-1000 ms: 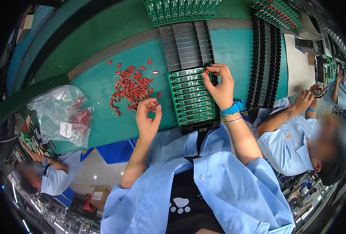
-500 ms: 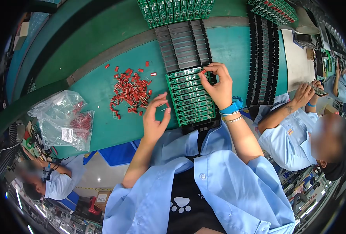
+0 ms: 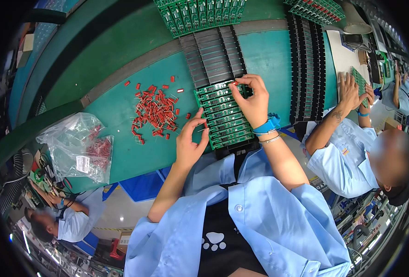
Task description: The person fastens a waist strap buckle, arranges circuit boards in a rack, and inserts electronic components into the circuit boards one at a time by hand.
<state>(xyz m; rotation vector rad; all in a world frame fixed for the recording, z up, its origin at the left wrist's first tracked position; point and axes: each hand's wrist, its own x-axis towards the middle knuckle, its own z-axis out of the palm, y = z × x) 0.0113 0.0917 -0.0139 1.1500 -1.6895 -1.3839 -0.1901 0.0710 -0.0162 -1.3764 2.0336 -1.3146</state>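
Observation:
Green circuit boards (image 3: 223, 113) lie in a row in a black slotted rack (image 3: 213, 55) in front of me. My right hand (image 3: 253, 99) pinches a small red component (image 3: 234, 83) at the top board's right part. Beside the boards' left edge, my left hand (image 3: 191, 141) holds another red component (image 3: 205, 125) with thin wire leads between thumb and fingers. Left of the boards, a loose pile of red components (image 3: 154, 111) is spread on the green mat (image 3: 121, 152).
A clear plastic bag (image 3: 82, 147) of red parts lies at the left. More boards (image 3: 200, 16) stand upright beyond the rack. Black racks (image 3: 307, 69) lie to the right. A co-worker (image 3: 347, 152) at the right handles a board; another person (image 3: 70, 217) is at the lower left.
My left hand has moved from the pile rightward to the boards' left edge, with a red component in its fingers. My right hand stays at the top board. The right co-worker's board is now tilted up.

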